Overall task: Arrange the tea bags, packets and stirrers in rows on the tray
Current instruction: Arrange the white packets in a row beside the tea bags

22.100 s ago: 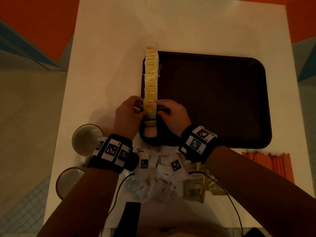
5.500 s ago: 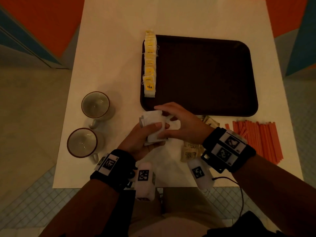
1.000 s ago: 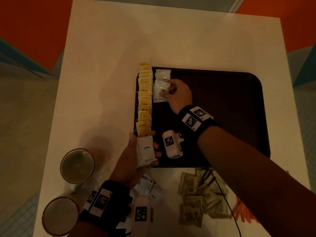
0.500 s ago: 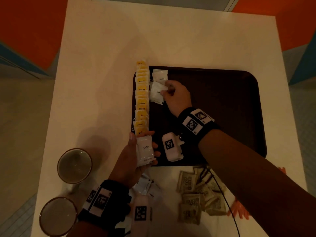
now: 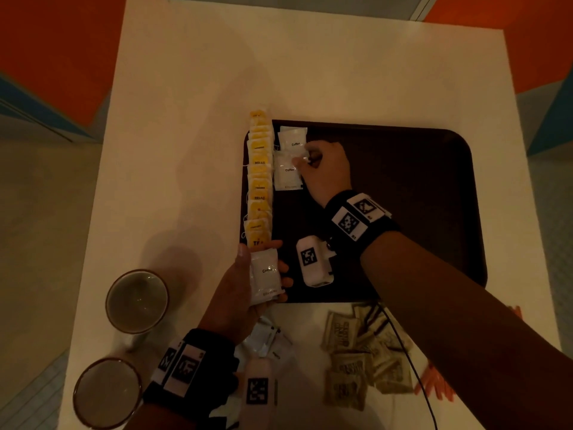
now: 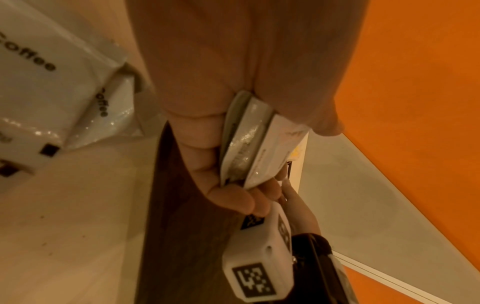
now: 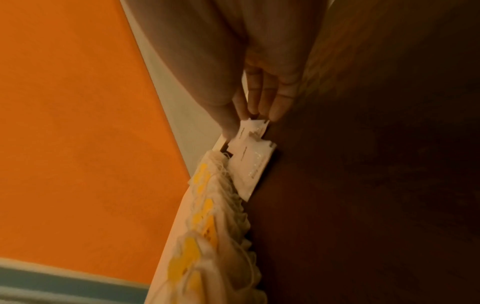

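A dark brown tray (image 5: 403, 212) carries a row of yellow tea bags (image 5: 259, 181) along its left edge. Beside them lie two white coffee packets, one at the back (image 5: 293, 139) and one just in front of it (image 5: 286, 175). My right hand (image 5: 305, 158) pinches the front packet's top right corner, where the two packets meet (image 7: 253, 131). My left hand (image 5: 263, 265) hovers at the tray's near left corner and grips a stack of coffee packets (image 5: 266, 283), which shows edge-on (image 6: 249, 144) in the left wrist view.
Loose coffee packets (image 5: 268, 339) lie under my left wrist. Brown sugar packets (image 5: 356, 352) and orange stirrers (image 5: 434, 383) lie on the white table in front of the tray. Two mugs (image 5: 136, 301) (image 5: 107, 392) stand at the near left. The tray's right part is bare.
My right hand has laid the tilted coffee packet flat, straight in line in front of the first one. My left hand has stayed put with its stack.
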Tool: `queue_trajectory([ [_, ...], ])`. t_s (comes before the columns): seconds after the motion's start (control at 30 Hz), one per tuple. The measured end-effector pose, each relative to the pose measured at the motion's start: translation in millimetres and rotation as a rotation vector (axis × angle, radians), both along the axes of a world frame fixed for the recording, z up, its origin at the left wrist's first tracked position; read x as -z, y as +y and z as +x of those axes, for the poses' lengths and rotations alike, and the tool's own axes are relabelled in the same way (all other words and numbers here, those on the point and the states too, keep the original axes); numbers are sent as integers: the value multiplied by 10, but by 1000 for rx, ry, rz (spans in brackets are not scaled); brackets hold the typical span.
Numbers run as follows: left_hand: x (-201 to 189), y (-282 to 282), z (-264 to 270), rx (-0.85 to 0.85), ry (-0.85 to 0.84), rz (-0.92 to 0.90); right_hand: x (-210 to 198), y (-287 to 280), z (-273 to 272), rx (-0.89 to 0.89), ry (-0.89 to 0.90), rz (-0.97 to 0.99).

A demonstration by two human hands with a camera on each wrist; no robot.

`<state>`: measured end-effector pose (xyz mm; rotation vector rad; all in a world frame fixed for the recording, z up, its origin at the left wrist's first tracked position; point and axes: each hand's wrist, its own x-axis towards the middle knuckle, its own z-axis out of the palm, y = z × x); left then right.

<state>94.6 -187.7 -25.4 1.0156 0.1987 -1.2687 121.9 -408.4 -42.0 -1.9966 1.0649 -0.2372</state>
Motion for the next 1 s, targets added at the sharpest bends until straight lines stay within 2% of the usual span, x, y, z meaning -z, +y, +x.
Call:
queue_trajectory([
  [0.1,9,8,-2,2,1,4,-17,-58,-11,28,8,18],
  [0.3,13,-16,-16,-1,9,11,-55,-1,47,-40,-26,85],
  [0.4,14,-16,-5,0,26,-4,-15,-29,72,-3,-3,97],
  [0.57,12,-14,3,8,22,-14,20,-76,83,-48,21,126],
  [0.7,15,-29,-3,7,12,3,-17,-96,-34,5,-24,55],
  [0.83,25,-26,-12,7,6,10,-25,61,-202,-149,97,63],
  [1.0,18,-13,-16,7,-2,13,59,186,-162,-163,26,-19],
])
